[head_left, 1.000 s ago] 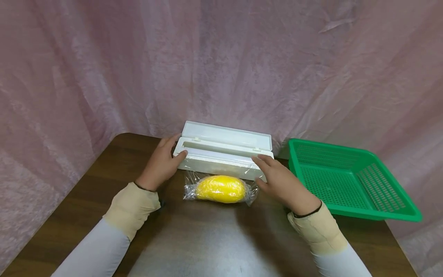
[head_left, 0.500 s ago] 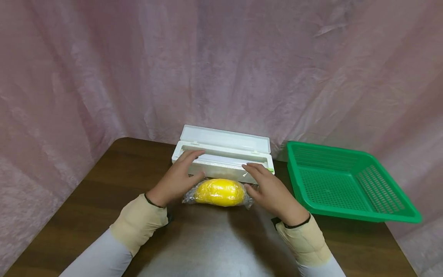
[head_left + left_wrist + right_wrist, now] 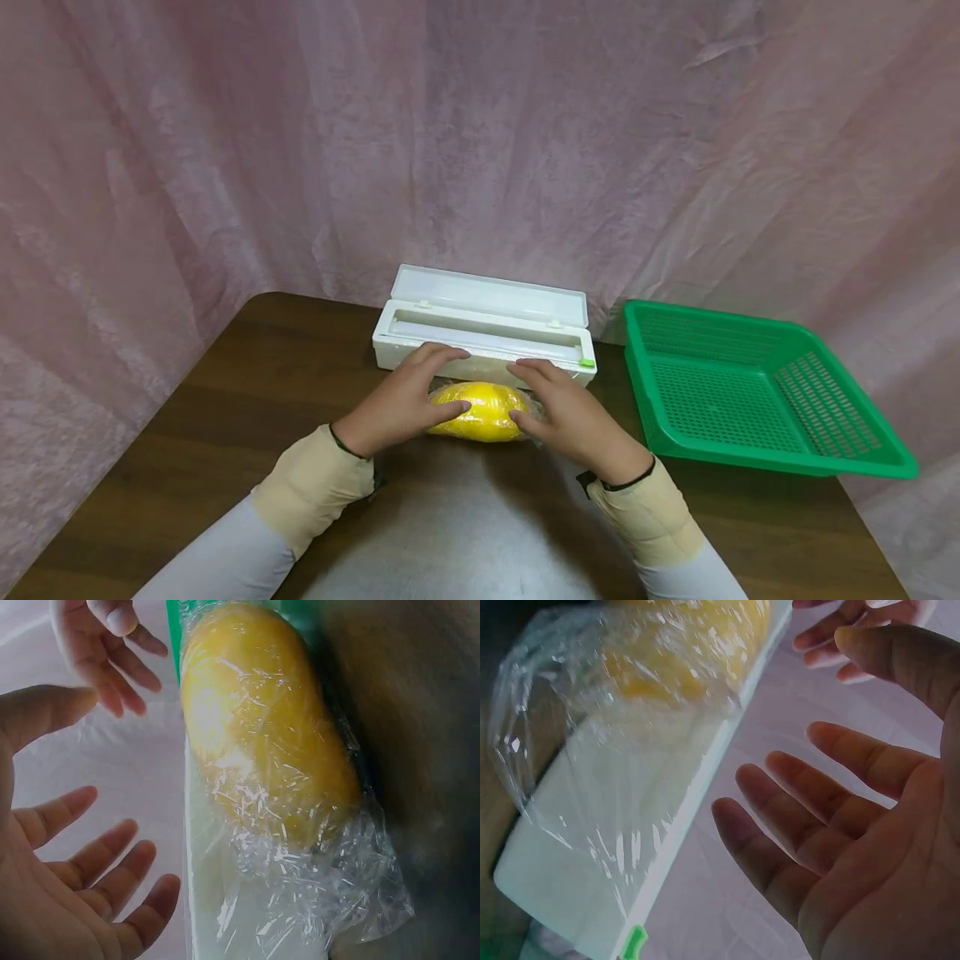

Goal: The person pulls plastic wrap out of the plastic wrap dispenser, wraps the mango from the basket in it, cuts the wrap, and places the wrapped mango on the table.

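Observation:
A smooth yellow oblong object (image 3: 487,417), like a melon, lies wrapped in clear cling film (image 3: 337,877) on the table. Bunched film gathers at its ends. My left hand (image 3: 405,404) hovers over its left part and my right hand (image 3: 570,412) over its right part. Both hands have spread, slightly bent fingers and hold nothing; the wrist views show them apart from the wrapped object. Right behind it stands a white cling film dispenser (image 3: 420,357) with its lid (image 3: 491,296) tipped back and a white roll (image 3: 487,340) inside. A green slider (image 3: 587,362) sits at the dispenser's right end.
A green plastic basket (image 3: 716,315) stands to the right of the dispenser, its far right corner reaching past the table edge. The brown wooden table (image 3: 262,383) ends at the back against a pink curtain (image 3: 480,150).
Both hands have left the dispenser's ends and come inward and nearer, over the yellow object. The film stretched across the dispenser's front no longer shows there in the head view.

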A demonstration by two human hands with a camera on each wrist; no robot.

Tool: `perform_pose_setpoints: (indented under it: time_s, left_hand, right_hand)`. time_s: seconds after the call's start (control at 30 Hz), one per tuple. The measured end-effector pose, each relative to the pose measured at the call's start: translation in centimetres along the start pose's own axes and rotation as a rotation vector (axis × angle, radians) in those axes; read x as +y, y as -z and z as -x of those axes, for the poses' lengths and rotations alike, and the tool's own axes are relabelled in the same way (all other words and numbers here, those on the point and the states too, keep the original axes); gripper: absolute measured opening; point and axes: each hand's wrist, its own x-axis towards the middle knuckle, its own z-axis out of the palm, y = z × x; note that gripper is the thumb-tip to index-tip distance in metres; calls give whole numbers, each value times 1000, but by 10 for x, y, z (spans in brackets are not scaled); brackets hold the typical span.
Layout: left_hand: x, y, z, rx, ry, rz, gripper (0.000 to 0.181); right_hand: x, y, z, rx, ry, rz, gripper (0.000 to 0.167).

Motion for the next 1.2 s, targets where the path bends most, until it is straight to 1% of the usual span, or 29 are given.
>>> perform_pose_setpoints:
  time_s: [0.1, 0.2, 0.27, 0.43, 0.53, 0.7, 0.83, 0.93, 1.1, 1.2]
  left_hand:
    - [-2, -3, 0, -22, -5, -49, 69]
    - [-4, -6, 1, -34, -20, -85, 70]
    - [-6, -7, 0, -36, -32, -100, 71]
    - [-8, -9, 0, -54, -29, -123, 74]
    - [-8, -10, -1, -55, -40, -132, 69]
    - [-9, -12, -3, -38, -68, -129, 54]
    - [-12, -15, -2, -53, -80, -179, 52]
    - [-14, -18, -1, -64, -75, -215, 53]
    - [-15, -22, 1, -65, -53, -222, 54]
    - [-16, -24, 1, -65, -53, -230, 57]
  right_hand:
    - [-1, -5, 0, -7, 10, 16, 66]
    - [-2, -9, -1, -11, 13, 44, 66]
    - [-2, -10, -2, -15, 13, 48, 65]
    - [-2, -16, -3, -30, 14, 42, 64]
    - [0, -18, -1, -50, 4, 44, 66]
    - [3, -23, 0, -76, -10, 40, 70]
    - [7, -28, -1, -75, -23, 37, 73]
    - [9, -32, -1, -66, -32, 39, 74]
    - [13, -39, -1, -33, -35, 38, 73]
    - [15, -42, 0, -14, -34, 43, 71]
